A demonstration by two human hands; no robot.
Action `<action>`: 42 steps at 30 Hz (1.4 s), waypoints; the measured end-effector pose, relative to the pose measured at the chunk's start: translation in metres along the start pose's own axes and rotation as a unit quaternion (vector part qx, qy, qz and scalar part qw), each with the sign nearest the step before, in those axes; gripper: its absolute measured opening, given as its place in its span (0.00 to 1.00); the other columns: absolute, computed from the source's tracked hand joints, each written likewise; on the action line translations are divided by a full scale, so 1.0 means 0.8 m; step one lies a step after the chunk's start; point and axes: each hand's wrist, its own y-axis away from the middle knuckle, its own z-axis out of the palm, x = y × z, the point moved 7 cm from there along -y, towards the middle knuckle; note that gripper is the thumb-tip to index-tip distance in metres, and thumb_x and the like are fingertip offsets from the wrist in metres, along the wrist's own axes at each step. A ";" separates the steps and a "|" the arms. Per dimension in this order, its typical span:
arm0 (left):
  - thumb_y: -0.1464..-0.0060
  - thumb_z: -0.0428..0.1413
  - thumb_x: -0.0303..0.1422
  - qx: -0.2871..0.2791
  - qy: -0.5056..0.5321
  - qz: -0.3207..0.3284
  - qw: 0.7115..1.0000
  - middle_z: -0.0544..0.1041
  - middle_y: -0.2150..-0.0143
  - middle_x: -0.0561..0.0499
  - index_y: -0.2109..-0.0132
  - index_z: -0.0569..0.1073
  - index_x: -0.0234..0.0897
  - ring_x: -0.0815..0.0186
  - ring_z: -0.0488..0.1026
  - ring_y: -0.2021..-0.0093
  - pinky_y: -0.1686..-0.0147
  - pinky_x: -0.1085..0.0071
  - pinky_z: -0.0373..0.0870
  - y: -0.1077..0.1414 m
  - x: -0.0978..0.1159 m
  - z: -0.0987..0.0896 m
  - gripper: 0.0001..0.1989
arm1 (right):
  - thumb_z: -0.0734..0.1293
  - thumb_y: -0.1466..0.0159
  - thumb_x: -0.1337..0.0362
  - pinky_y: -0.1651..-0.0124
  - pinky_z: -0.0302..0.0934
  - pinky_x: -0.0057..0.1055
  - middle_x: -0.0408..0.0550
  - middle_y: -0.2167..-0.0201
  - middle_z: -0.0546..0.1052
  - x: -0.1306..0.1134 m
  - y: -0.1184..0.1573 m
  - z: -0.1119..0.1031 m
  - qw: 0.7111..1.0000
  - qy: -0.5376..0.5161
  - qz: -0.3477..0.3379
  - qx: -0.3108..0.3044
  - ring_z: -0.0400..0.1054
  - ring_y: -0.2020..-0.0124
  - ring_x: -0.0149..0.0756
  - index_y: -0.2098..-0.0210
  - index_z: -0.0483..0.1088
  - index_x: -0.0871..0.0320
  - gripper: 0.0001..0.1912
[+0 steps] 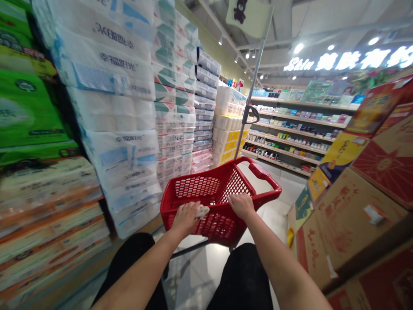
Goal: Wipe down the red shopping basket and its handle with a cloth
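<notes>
In front of me is a red plastic shopping cart basket (222, 221) with perforated walls, turned side-on. My left hand (186, 217) is closed over its near rim, left of the middle. Beside that thumb shows a small pale, patterned thing (202, 210), perhaps fabric; whether the hand holds it I cannot tell. My right hand (241, 205) grips the same rim further right, near the cart's red handle (263, 175). Both sets of fingers curl over the edge, their tips partly hidden. A grey pole (253, 86) rises from behind the basket and carries a pale flag (248, 18) with a bear print.
Tall stacks of wrapped tissue packs (116, 107) line the left side, close to the cart. Cardboard cartons (348, 215) are piled on the right. Shelves of small boxed goods (297, 129) stand across the back. Pale floor tiles (274, 219) run between the stacks.
</notes>
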 end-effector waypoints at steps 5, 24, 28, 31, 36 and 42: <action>0.42 0.49 0.36 0.046 0.028 -0.017 0.998 0.67 0.43 0.40 0.37 0.59 0.35 0.55 0.60 0.41 0.43 0.60 0.56 -0.005 -0.006 -0.006 0.26 | 0.58 0.32 0.51 0.47 0.46 0.38 0.51 0.61 0.75 -0.026 0.040 0.008 0.987 0.033 -0.090 0.129 0.63 0.57 0.40 0.54 0.70 0.56 0.18; 0.39 0.45 0.31 0.033 -0.071 0.040 0.996 0.72 0.54 0.47 0.45 0.66 0.41 0.60 0.65 0.54 0.53 0.62 0.60 -0.014 0.027 -0.002 0.17 | 0.59 0.33 0.50 0.51 0.44 0.38 0.46 0.71 0.71 -0.013 0.057 0.007 0.977 0.081 -0.011 0.199 0.58 0.64 0.38 0.70 0.67 0.55 0.17; 0.41 0.46 0.29 0.034 -0.073 0.007 0.997 0.72 0.51 0.47 0.45 0.66 0.41 0.59 0.65 0.51 0.51 0.61 0.59 -0.004 -0.010 -0.006 0.17 | 0.60 0.33 0.50 0.51 0.44 0.38 0.46 0.70 0.71 -0.011 0.058 0.010 0.976 0.086 -0.006 0.199 0.59 0.64 0.38 0.70 0.68 0.56 0.17; 0.41 0.46 0.30 0.029 -0.076 -0.021 0.996 0.72 0.53 0.46 0.45 0.67 0.38 0.59 0.65 0.52 0.51 0.61 0.60 -0.007 -0.014 -0.007 0.17 | 0.60 0.34 0.50 0.51 0.45 0.38 0.46 0.71 0.71 -0.013 0.057 0.010 0.976 0.087 -0.001 0.200 0.59 0.64 0.38 0.70 0.68 0.56 0.17; 0.40 0.45 0.30 0.030 -0.071 0.021 0.997 0.71 0.55 0.46 0.46 0.67 0.37 0.60 0.65 0.54 0.50 0.61 0.61 -0.020 0.036 0.005 0.17 | 0.60 0.34 0.51 0.50 0.44 0.38 0.46 0.71 0.71 -0.016 0.058 0.008 0.974 0.088 0.001 0.207 0.58 0.64 0.38 0.71 0.68 0.56 0.17; 0.42 0.46 0.27 0.051 -0.053 0.072 0.995 0.70 0.49 0.47 0.42 0.65 0.41 0.59 0.63 0.49 0.46 0.60 0.58 -0.015 0.059 0.010 0.20 | 0.60 0.34 0.51 0.49 0.44 0.38 0.46 0.70 0.71 -0.015 0.060 0.007 0.975 0.092 0.004 0.203 0.58 0.63 0.39 0.70 0.68 0.56 0.16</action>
